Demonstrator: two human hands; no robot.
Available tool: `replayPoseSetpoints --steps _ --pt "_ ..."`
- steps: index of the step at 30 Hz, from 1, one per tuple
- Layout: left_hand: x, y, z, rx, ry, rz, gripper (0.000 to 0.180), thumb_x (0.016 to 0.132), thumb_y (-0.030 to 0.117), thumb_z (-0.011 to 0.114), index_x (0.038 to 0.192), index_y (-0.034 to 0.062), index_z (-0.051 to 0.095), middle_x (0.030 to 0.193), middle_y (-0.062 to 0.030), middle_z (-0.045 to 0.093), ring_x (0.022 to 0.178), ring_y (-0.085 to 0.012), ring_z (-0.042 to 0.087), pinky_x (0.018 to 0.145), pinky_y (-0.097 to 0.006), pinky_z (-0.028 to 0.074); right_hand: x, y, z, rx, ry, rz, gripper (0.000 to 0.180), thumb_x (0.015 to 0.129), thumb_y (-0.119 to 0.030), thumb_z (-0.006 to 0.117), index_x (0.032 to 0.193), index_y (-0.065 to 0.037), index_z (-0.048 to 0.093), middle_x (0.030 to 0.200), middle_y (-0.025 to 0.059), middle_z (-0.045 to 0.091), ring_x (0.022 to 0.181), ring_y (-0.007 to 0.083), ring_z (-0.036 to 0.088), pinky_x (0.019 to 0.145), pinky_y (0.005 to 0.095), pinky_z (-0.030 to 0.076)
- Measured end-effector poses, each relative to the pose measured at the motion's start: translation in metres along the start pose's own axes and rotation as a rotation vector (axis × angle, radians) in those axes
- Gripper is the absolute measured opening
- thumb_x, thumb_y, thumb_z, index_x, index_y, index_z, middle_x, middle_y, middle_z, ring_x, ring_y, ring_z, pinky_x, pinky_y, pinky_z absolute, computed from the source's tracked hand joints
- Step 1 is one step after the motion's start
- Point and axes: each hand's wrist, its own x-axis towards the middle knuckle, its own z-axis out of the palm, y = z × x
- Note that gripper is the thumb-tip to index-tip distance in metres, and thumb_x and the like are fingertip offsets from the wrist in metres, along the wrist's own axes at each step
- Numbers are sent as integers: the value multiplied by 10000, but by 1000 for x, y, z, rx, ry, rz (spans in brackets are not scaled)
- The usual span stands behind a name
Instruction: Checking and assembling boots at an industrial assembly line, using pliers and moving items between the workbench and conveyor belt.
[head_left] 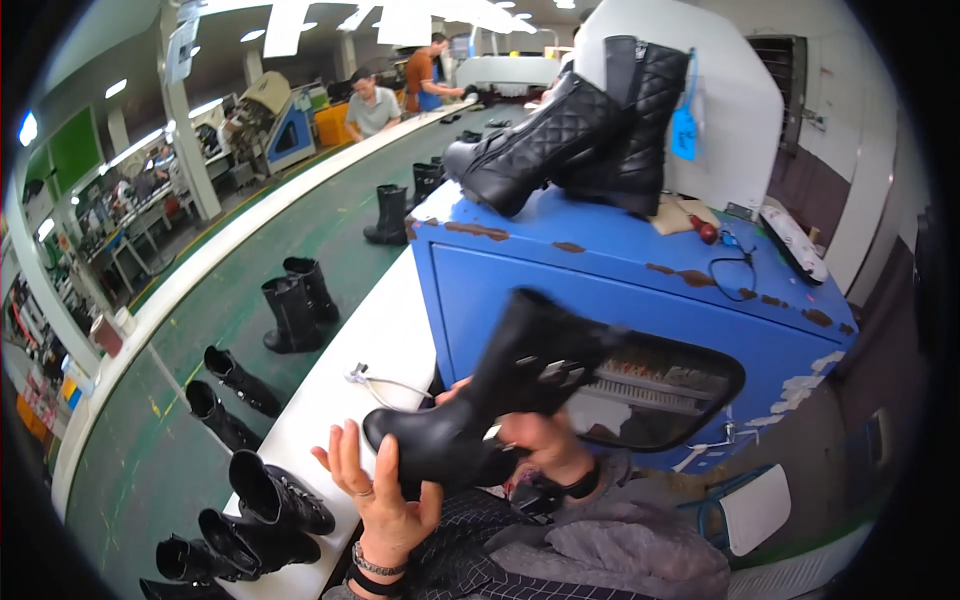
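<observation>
A black ankle-high boot (pixel 470 400) is held up in front of me, tilted, with its toe to the left and its shaft rising to the upper right. The shaft is smeared by motion, and buckles show as blurred bright spots. My right hand (pixel 548 442) grips the boot around the heel and ankle; some fingertips show behind it. Beside the toe, my left hand (pixel 385 505) has its fingers spread, with one finger against or very near the toe. Whether it touches cannot be told.
Several black boots (pixel 262 490) stand on the white ledge (pixel 385 340) and green conveyor (pixel 350 240) to the left. Close ahead right is a blue machine cabinet (pixel 620 265) with quilted boots (pixel 540 140) on top. A white stool (pixel 755 510) is at right. People work farther back.
</observation>
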Motion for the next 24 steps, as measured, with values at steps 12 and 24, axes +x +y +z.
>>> replayPoseSetpoints --steps 12,24 --pt "-13 -35 7 -362 -43 -244 383 694 27 650 1070 -4 584 1101 -172 583 1048 -355 523 959 -430 395 -49 -209 -24 -1367 726 -1329 516 901 -244 487 1261 125 480 1253 212 538 1209 316 504 1066 389 345" --pt "-59 -59 -18 -348 -141 -373 224 717 39 682 938 16 648 863 -120 659 839 -296 611 777 -371 482 -1 -285 -143 -1706 965 -345 554 835 -452 682 1079 42 616 975 191 683 889 251 644 813 365 487"
